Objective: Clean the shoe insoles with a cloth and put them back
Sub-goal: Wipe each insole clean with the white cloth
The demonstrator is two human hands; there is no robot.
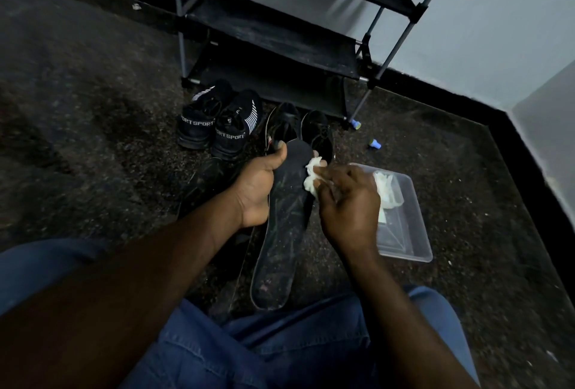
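The black insole (281, 233) is held lengthwise in front of the person, its toe end pointing away toward the shoes and its heel end low, near the lap in blue jeans (280, 345). The left hand (259, 189) grips it along the left edge of the upper half, thumb curled over the top near the toe and fingers hidden behind it. The rest of the insole hangs free below that grip. At the opposite edge, level with the left thumb, the right hand (348, 202) pinches a crumpled white cloth (311, 175) in curled fingers, and the cloth touches the insole's right edge.

Just beyond the toe end a pair of plain black shoes (317, 130) stands on the dark speckled floor (93, 139). To their left is a black pair printed SPORT (217, 124). Another dark shoe (202, 183) lies beneath the left wrist. A clear plastic tray (410, 233) with more white cloths (387, 189) sits to the right of the right hand. Behind everything stands a black shoe rack (273, 46), with two small blue caps (375, 143) on the floor near its right leg.
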